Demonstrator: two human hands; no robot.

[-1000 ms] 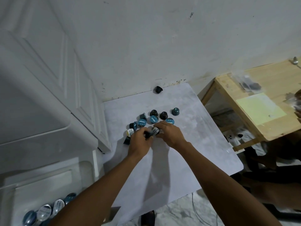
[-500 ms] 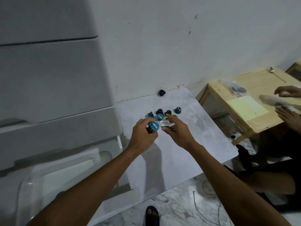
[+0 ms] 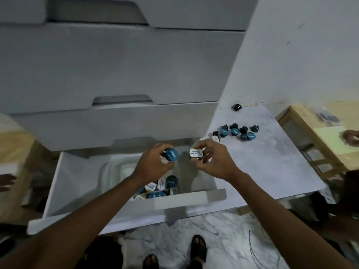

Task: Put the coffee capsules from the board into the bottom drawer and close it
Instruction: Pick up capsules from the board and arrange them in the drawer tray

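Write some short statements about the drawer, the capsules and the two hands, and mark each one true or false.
1. The bottom drawer is open. True.
2. The left hand grips a white-lidded capsule. False: it grips a blue-lidded capsule; the right hand grips the white-lidded capsule.
3. The board holds no capsules. False: a group of capsules lies on it.
4. Several stored capsules lie inside the bottom drawer. True.
5. One dark capsule lies apart from the group, at the board's far edge. True.
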